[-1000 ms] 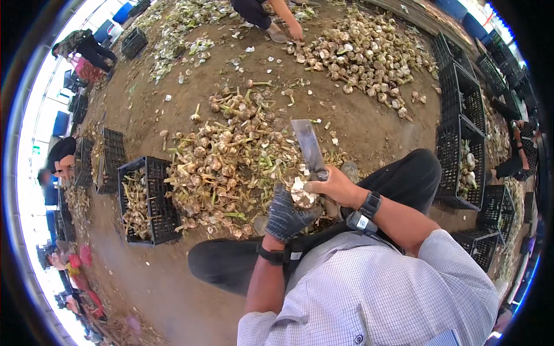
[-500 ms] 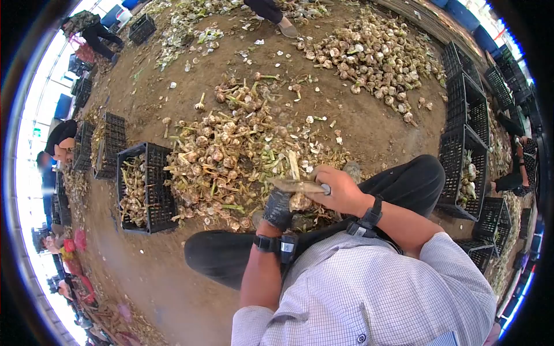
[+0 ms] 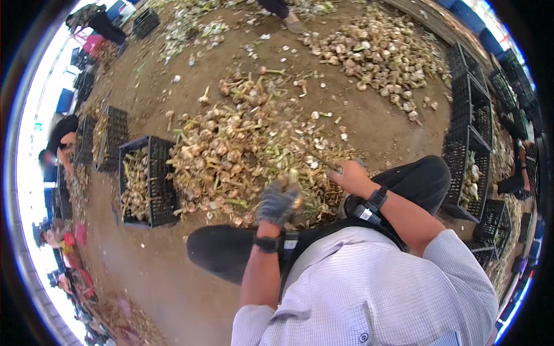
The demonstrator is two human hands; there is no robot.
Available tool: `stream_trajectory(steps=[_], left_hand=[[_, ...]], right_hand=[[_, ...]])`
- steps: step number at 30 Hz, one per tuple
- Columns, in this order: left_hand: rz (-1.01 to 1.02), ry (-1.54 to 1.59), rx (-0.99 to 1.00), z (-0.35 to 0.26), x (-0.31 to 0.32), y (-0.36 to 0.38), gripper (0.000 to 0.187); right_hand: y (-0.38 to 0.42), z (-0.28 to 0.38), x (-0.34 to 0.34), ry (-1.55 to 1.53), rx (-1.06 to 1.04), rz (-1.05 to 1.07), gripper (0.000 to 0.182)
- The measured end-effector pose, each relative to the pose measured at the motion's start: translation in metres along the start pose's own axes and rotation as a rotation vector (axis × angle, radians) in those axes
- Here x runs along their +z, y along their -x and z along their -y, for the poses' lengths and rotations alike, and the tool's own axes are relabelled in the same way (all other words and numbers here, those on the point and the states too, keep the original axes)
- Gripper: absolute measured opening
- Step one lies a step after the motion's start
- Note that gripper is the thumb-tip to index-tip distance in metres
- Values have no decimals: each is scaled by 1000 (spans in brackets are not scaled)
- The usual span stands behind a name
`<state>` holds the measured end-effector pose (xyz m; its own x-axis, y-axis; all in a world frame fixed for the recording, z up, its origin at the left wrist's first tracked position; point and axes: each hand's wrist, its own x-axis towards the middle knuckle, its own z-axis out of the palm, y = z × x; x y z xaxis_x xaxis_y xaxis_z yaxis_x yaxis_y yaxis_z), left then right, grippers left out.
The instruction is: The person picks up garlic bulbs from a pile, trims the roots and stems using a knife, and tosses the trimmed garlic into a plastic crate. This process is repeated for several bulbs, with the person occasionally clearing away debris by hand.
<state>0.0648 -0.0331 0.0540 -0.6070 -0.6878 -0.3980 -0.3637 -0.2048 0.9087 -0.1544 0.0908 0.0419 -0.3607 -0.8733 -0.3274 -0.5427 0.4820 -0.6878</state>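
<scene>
My left hand, in a grey glove, is closed around a garlic bulb whose short stem points away from me. The bulb is partly hidden by my fingers and a little blurred. My bare right hand grips a knife by its handle, its thin blade angled up and to the left, apart from the bulb. Just beyond both hands lies a heap of garlic with stems on, mixed with cut stems and leaf scraps.
A black crate partly filled with garlic stands left of the heap. Another garlic pile lies at the upper right, near stacked black crates. A person's shoe shows at the top. Other people crouch or bend along the left side.
My right hand and the knife have moved right, away from the garlic bulb. The bulb's long stem now looks short. My left hand has turned slightly with the bulb still in it.
</scene>
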Motion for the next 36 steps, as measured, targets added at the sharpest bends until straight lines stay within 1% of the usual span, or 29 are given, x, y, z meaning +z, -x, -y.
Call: stream_trajectory(steps=[1,2,3,5,6,7,8,9,10,11,14,16,17,18,19,20,21,22,23,25,26,28,29,31,32,33,34,35,36], left_hand=[[-90,-623,212,-2,7,-4,33],[-39,-610,218,7,18,-11,35],[18,-595,225,16,30,-16,38],[136,-803,198,-26,45,-9,40],[152,-570,212,-17,52,-15,42],[168,-337,226,-3,56,-22,44],[182,-102,234,11,56,-28,48],[186,-24,168,-19,47,-26,55],[100,-115,162,-2,36,-47,56],[14,-203,153,34,25,-76,57],[-342,-471,225,52,-22,-110,56],[-427,-826,-67,53,-62,-125,58],[-528,-1078,-74,72,-78,-133,60],[-574,-1118,-165,91,-92,-144,62],[-615,-1156,-261,110,-106,-155,65],[-593,-978,-433,120,-120,-167,66],[-570,-868,-532,122,-127,-173,67],[-552,-764,-634,123,-133,-179,68],[-536,-733,-666,119,-137,-182,68],[-552,-784,-668,136,-141,-197,69],[-559,-809,-669,145,-143,-204,69],[-548,-855,-660,111,-140,-201,72],[-468,-1050,-708,112,-143,-209,81],[-474,-1090,-624,117,-149,-205,82],[-479,-1112,-583,119,-151,-202,82],[-448,-949,-609,95,-149,-189,81],[-344,-816,-558,115,-159,-191,78],[-241,-684,-505,156,-178,-198,75],[-296,-200,-532,113,-163,-174,64]], right_hand=[[-2,20,-5,-188,61,30,39],[-3,36,-8,-378,126,60,40],[-3,44,-7,-411,31,21,39],[-5,44,0,-407,12,-76,38],[-7,41,0,-402,0,-129,37],[-8,39,-8,-437,82,-70,34],[-11,27,-15,-368,91,-132,32],[-15,13,-25,-298,98,-193,31],[-21,-2,-39,-353,263,-330,28],[-24,-10,-73,-537,420,-339,22],[-12,-50,-172,-125,177,-633,23],[-13,-66,-196,-619,260,-813,24],[-15,-62,-199,-636,271,-889,23],[-17,-57,-199,-651,282,-964,22],[-17,-44,-188,-617,320,-914,23],[-15,-25,-170,-583,360,-864,23],[-12,-16,-156,-549,401,-813,23],[-14,-26,-139,-523,433,-779,22],[-15,-37,-121,-500,466,-748,21],[-13,-17,-95,-463,401,-638,18],[-12,-11,-84,-461,416,-576,19],[-12,0,-70,-457,436,-450,21],[-12,7,-65,-408,392,-441,22],[-10,19,-59,-309,301,-414,24],[-12,24,-57,-349,320,-373,25],[-13,28,-55,-390,342,-331,27],[-12,28,-55,-432,364,-289,28],[-12,17,-49,-434,360,-260,31],[-11,13,-43,-461,338,-219,32]])
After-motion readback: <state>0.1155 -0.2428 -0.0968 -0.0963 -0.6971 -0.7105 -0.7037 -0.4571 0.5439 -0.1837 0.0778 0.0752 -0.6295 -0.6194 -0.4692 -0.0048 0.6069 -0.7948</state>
